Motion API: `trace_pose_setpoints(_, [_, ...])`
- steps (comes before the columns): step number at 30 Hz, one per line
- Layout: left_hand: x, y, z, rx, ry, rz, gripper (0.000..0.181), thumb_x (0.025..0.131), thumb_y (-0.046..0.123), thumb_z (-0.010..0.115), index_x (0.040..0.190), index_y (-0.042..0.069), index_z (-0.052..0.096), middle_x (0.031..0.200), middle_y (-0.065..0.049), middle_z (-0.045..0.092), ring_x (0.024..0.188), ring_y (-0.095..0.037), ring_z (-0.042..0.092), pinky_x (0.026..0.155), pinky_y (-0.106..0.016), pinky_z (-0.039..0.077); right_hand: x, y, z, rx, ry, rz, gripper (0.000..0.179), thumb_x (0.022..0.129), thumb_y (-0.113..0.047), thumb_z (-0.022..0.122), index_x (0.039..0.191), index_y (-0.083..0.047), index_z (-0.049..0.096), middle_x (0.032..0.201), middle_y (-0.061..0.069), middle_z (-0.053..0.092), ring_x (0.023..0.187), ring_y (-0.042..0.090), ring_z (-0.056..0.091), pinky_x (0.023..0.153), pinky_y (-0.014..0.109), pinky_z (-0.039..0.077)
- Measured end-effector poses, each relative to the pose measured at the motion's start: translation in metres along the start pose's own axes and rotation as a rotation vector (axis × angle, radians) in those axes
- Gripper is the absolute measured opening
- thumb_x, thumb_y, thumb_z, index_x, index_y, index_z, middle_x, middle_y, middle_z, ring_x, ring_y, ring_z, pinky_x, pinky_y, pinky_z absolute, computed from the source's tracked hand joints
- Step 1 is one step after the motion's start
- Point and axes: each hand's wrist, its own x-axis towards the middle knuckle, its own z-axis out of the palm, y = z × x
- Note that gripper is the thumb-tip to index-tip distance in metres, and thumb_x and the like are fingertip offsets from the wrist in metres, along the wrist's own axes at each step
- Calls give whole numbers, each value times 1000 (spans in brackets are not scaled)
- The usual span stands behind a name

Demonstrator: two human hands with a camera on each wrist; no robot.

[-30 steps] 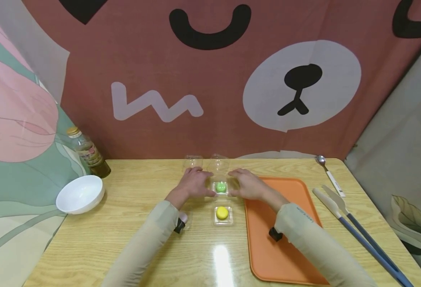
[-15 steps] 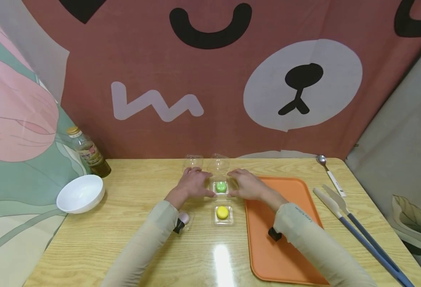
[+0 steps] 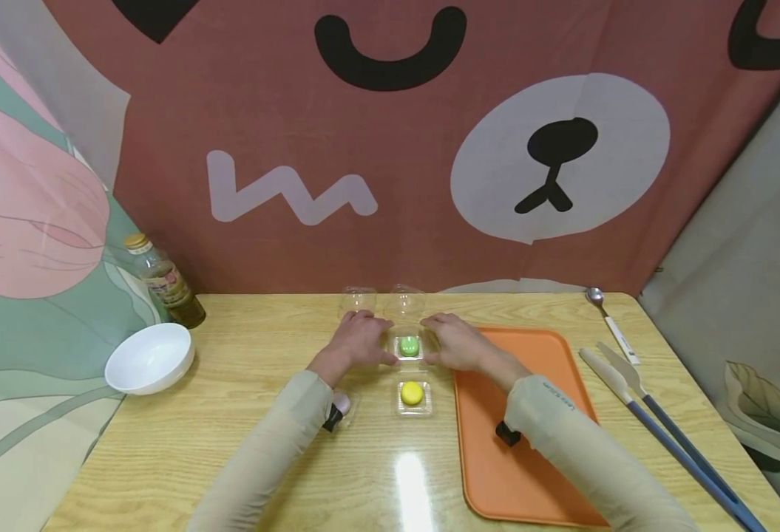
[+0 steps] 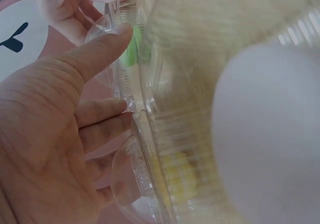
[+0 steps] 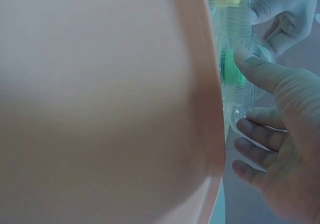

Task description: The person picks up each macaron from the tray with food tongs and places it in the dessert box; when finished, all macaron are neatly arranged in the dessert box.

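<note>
In the head view, an open clear plastic box base with a green macaron (image 3: 409,346) stands between my hands. My left hand (image 3: 356,341) is at its left side, thumb toward the near corner and fingertips toward the far one. My right hand (image 3: 459,343) mirrors this on the right. The thumbs and fingers are nearly straight, fingertips right at the box's edges in both wrist views. A yellow macaron (image 3: 412,393) lies in a second clear box, nearer me. By my left cuff is a pale pink macaron (image 3: 341,403) in clear plastic, partly covered by a black wrist mount.
Behind the hands stand two clear domed lids, a left lid (image 3: 359,299) and a right lid (image 3: 405,301). An orange tray (image 3: 503,480) lies under my right forearm. Two blue-handled spatulas (image 3: 676,436) and a spoon (image 3: 619,332) are right; a white bowl (image 3: 150,358) and bottle (image 3: 170,288) left.
Both hands stay almost in place around the box with the green macaron. The forearms shift only slightly; the boxes, tray and utensils stay where they are.
</note>
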Motion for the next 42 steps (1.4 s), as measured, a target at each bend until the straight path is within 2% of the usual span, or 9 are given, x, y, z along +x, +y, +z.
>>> trace_pose_setpoints(6, [0, 2, -1, -4, -14, -13, 82, 82, 56, 79, 149, 17, 52, 145, -2, 61, 144, -31, 43, 123, -51, 27, 1, 0, 2, -14, -1, -6, 82, 87, -42, 79, 149, 0, 47, 152, 22, 49, 141, 41, 46, 118, 54, 39])
trace_pose_setpoints(21, [-1, 6, -5, -25, -30, -24, 81, 82, 53, 80, 149, 16, 53, 143, -5, 62, 142, -32, 44, 123, -50, 28, 0, 0, 0, -21, 21, -17, 79, 86, -40, 81, 147, 0, 50, 150, 22, 52, 138, 41, 49, 116, 55, 41])
trace_pose_setpoints(34, [-2, 9, -8, 10, -38, -16, 83, 81, 54, 81, 148, 14, 53, 142, -7, 63, 139, -33, 48, 122, -49, 30, 1, 1, 0, -20, 16, -28, 79, 85, -40, 81, 147, 1, 50, 149, 22, 52, 138, 41, 49, 117, 54, 40])
trace_pose_setpoints(42, [0, 11, -8, 66, -43, -15, 82, 82, 55, 79, 148, 13, 53, 140, -7, 64, 135, -31, 51, 120, -48, 34, 1, 1, 0, -28, 16, -37, 78, 86, -38, 80, 146, 2, 50, 149, 23, 53, 138, 41, 50, 117, 54, 41])
